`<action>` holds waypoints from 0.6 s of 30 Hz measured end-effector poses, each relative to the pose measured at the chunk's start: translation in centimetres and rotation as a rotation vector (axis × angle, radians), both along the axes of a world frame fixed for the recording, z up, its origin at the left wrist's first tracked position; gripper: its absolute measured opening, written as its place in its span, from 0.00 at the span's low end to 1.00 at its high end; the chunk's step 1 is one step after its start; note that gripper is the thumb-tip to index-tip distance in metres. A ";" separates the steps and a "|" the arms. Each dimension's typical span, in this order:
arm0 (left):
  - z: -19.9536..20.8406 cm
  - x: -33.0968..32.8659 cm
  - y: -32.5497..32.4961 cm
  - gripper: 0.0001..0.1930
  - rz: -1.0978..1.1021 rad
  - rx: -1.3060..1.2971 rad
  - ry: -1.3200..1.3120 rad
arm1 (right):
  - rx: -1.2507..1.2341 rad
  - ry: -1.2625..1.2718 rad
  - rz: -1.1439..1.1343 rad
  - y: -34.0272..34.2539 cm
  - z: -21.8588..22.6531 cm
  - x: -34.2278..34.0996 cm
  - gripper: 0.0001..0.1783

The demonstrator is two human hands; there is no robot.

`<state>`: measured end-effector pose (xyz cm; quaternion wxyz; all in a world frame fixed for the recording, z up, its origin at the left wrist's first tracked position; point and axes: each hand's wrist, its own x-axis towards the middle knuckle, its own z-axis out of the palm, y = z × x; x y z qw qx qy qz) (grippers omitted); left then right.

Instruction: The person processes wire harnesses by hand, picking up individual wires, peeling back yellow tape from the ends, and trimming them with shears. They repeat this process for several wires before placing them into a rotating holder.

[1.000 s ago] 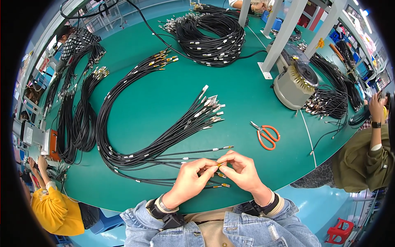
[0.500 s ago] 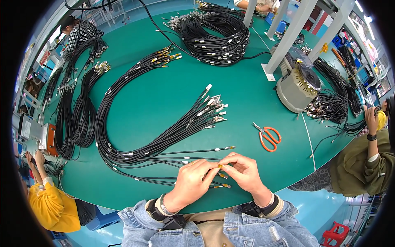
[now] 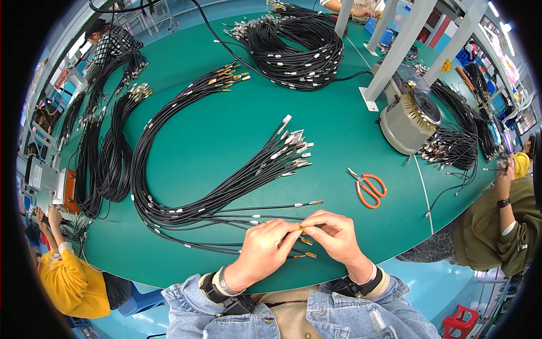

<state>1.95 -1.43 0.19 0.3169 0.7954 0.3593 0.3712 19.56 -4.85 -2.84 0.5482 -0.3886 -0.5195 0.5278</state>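
Observation:
My left hand (image 3: 263, 250) and my right hand (image 3: 334, 237) meet near the table's front edge, fingertips pinched around a small yellow-tipped cable end (image 3: 302, 227). The fingers cover most of it. That cable seems to belong to a curved bundle of black cables (image 3: 139, 152) with white tags, spread to the left and ahead of me. A few cables are fanned out from the bundle. Loose ends with yellow and metal connectors (image 3: 310, 255) lie beside and below my fingers. Right of the hands, orange-handled snips (image 3: 370, 189) lie with their blades slightly apart.
The green table (image 3: 339, 135) carries a big coil of black cables (image 3: 299, 51) at the back. More cable bundles (image 3: 116, 152) lie at left. A grey machine (image 3: 406, 124) stands at right by metal posts (image 3: 398, 51). Co-workers sit left and right; a red stool (image 3: 460, 322) stands on the floor.
My hands hold nearly the same pinch in the same place. At the far right, a co-worker's hand and the cables in it have shifted.

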 end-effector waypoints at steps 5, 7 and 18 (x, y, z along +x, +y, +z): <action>-0.1 0.0 0.0 0.04 0.008 0.011 0.001 | -0.044 0.011 0.001 0.0 0.1 0.0 0.09; -0.1 0.0 0.0 0.04 0.008 0.004 -0.001 | -0.036 0.011 -0.004 0.0 0.1 -0.1 0.09; 0.1 -0.1 0.1 0.04 -0.006 -0.039 -0.019 | 0.025 -0.069 -0.020 0.0 0.2 -0.1 0.08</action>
